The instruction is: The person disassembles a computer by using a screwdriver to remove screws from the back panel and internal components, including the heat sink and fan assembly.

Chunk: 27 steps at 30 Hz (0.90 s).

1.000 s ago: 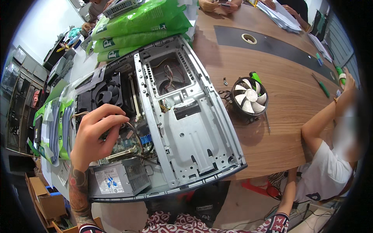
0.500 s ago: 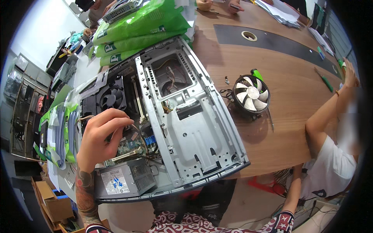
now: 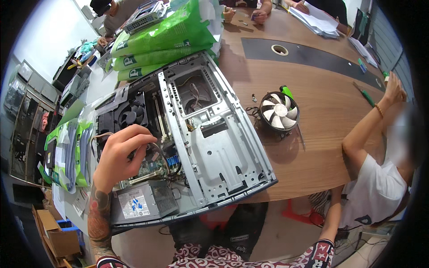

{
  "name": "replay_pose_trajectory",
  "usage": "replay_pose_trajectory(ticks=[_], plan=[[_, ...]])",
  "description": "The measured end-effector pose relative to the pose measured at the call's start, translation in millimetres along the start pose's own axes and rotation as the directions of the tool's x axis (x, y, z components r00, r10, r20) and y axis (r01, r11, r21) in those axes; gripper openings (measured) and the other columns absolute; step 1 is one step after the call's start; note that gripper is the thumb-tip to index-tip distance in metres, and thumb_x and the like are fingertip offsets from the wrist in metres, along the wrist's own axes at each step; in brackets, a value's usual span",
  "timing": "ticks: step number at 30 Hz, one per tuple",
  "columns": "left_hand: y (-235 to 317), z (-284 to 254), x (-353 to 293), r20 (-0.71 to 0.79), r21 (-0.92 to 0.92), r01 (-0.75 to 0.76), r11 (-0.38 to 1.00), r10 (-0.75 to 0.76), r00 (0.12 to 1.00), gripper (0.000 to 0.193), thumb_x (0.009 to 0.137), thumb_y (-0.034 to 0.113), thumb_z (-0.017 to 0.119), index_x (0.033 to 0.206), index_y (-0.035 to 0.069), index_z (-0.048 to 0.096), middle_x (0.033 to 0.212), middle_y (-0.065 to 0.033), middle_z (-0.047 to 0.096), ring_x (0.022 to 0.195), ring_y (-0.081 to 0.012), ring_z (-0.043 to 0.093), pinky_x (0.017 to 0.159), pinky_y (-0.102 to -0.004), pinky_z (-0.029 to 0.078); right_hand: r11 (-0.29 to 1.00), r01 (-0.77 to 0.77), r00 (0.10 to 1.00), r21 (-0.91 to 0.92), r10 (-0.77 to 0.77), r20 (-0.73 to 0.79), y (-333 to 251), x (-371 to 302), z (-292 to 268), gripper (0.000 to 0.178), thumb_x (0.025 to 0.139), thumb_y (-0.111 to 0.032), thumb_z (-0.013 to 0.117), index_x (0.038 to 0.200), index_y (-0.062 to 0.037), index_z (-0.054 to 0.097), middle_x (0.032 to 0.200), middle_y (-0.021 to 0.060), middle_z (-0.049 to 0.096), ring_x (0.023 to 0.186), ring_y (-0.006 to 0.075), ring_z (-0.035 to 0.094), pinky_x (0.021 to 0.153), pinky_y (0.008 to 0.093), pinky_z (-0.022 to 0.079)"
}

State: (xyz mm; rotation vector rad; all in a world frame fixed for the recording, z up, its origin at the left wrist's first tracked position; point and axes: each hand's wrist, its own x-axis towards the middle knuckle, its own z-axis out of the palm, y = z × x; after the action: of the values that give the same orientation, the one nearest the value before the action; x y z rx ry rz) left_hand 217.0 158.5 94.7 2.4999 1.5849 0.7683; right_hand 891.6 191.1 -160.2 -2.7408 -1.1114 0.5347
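An opened desktop computer case [image 3: 232,152] lies on its side in front of me. Over its motherboard [image 3: 145,166], my left hand [image 3: 119,156] is closed, thumb and fingertips pinched on a thin brownish cable [image 3: 160,154]. A black fan [image 3: 133,115] sits inside the case beyond the hand. Nearest my wrist is the power supply [image 3: 138,204], a grey box with a white label. The metal drive frame [image 3: 214,152] covers the case's right half. My right forearm [image 3: 331,219] reaches up to the table's edge; the hand at its end is hidden there.
Right of the case stands a round cooler [image 3: 279,111] with white fan blades, beside a green-handled screwdriver [image 3: 286,91]. Green bags [image 3: 165,44] are stacked behind the case. A co-worker in a white shirt [image 3: 373,194] leans on the table [image 3: 321,165] at right. Others sit at the far side.
The view has shifted slightly, so the table and cooler appear a little further left. My left hand keeps its pinch at about the same place over the motherboard.
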Motion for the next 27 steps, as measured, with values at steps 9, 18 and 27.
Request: replay_pose_trajectory(ticks=[9, 18, 27], plan=[[17.0, 7.3, 15.9, 0.072, 0.051, -0.188, 0.981, 0.184, 0.980, 0.033, 0.076, -0.002, 0.067, 0.107, 0.007, 0.070, 0.115, -0.0127, 0.064, 0.100, -0.0319, 0.063, 0.086, -0.0417, 0.051, 1.000, 0.027, 0.999, -0.005, -0.027, -0.018, -3.8, 5.1, -5.3, 0.028, 0.088, -0.021, 0.056, 0.102, 0.0018, 0.063, 0.099, 0.0253, 0.066, 0.097, 0.0438, 0.062, 0.080, 0.0474, 0.049], [20.5, 35.1, 45.0, 0.165, -0.070, -0.316, 0.946, 0.323, 0.932, 0.030, 0.081, 0.009, 0.068, 0.111, 0.009, 0.068, 0.124, -0.0129, 0.060, 0.102, -0.0316, 0.060, 0.090, -0.0427, 0.048, 0.999, 0.026, 0.999, -0.032, -0.027, -0.017, 49.8, -6.6, -49.8, 0.023, 0.088, -0.018, 0.057, 0.099, 0.0007, 0.064, 0.096, 0.0241, 0.067, 0.093, 0.0439, 0.063, 0.077, 0.0478, 0.050], [18.2, 41.9, 43.9, 0.074, -0.131, -0.337, 0.932, 0.348, 0.935, 0.021, 0.084, 0.008, 0.067, 0.105, 0.007, 0.067, 0.120, -0.0136, 0.059, 0.103, -0.0312, 0.060, 0.090, -0.0408, 0.048, 0.962, 0.260, 0.959, -0.081, -0.267, -0.092, 72.4, -15.8, -28.2, 0.018, 0.088, -0.015, 0.059, 0.097, -0.0004, 0.064, 0.093, 0.0228, 0.068, 0.090, 0.0441, 0.064, 0.075, 0.0482, 0.051]])
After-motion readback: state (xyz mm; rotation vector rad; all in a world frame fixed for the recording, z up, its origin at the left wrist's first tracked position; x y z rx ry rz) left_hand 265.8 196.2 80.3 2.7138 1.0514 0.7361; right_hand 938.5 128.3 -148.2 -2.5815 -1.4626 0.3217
